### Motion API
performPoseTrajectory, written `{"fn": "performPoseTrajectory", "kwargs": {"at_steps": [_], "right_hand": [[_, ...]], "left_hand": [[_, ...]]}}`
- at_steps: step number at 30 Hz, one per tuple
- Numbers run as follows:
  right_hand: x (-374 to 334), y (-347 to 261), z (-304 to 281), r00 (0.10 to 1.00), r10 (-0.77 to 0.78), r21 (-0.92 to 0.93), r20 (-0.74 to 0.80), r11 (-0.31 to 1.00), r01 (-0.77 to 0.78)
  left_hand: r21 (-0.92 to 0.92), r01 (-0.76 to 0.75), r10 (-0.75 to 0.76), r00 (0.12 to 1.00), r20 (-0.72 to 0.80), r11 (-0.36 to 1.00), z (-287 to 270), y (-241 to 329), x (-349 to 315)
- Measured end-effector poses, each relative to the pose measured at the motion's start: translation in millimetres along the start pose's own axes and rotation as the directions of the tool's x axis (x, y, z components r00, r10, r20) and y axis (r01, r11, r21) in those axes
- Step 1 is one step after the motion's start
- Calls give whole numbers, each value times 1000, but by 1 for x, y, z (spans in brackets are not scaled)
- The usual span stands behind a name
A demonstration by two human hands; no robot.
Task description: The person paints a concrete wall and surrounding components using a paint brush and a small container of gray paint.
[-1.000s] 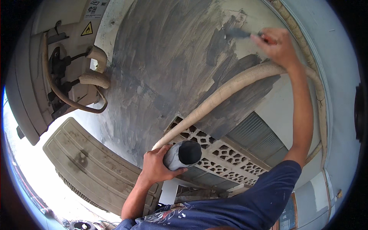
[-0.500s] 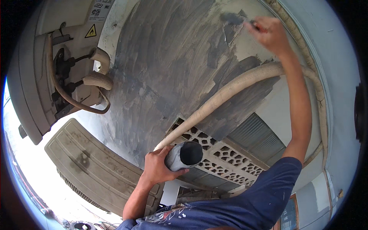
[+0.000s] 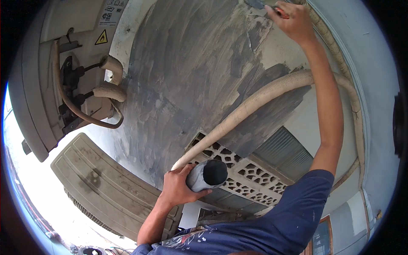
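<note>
My left hand (image 3: 179, 187) is wrapped round a grey-smeared cylindrical paint container (image 3: 196, 178), its dark mouth turned toward me. How much is inside is too dark to tell. High at the upper right, my right hand (image 3: 293, 23) is closed on a paintbrush, with a bit of red handle showing at the fingers. The dark grey brush head (image 3: 255, 3) touches or nearly touches the wall at the picture's top edge. Streaky grey paint covers much of the wall (image 3: 178, 72), while a pale patch lies below my right hand.
A thick wrapped pipe (image 3: 246, 106) crosses the wall beneath my right forearm. Air-conditioner outdoor units stand at the upper left (image 3: 91, 25) and lower left (image 3: 110, 182), with insulated tubes (image 3: 111, 91) on the upper one. Patterned vent blocks (image 3: 255, 172) and a louvred panel (image 3: 284, 153) sit low on the wall.
My right hand has moved up with the paintbrush, toward the top edge of the picture. The container in my left hand has shifted slightly right and down.
</note>
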State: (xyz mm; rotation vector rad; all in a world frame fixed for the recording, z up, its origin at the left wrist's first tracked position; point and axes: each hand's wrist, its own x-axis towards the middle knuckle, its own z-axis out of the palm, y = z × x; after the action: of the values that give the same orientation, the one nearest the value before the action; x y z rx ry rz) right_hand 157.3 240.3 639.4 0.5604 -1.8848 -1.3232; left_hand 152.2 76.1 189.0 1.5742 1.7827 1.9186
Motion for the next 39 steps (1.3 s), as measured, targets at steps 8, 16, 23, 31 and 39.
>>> {"fn": "performPoseTrajectory", "kwargs": {"at_steps": [8,16,23,31,39], "right_hand": [[28,18,17,976,101,0,191,995,-103],[39,36,28,985,143,-150,96,980,-127],[57,44,13,948,270,-217,170,948,-231],[11,-36,30,918,-221,103,330,975,197],[13,4,-22,969,127,-57,211,991,-117]], "left_hand": [[40,-8,8,1000,4,999,-4,-1,0],[-11,-11,11,1000,-24,1000,-5,-4,0],[24,-9,9,1000,4,1000,-4,-3,-1],[6,-20,20,999,-42,1000,-7,-1,0],[-14,-27,26,999,-43,1000,-8,-4,0]]}}
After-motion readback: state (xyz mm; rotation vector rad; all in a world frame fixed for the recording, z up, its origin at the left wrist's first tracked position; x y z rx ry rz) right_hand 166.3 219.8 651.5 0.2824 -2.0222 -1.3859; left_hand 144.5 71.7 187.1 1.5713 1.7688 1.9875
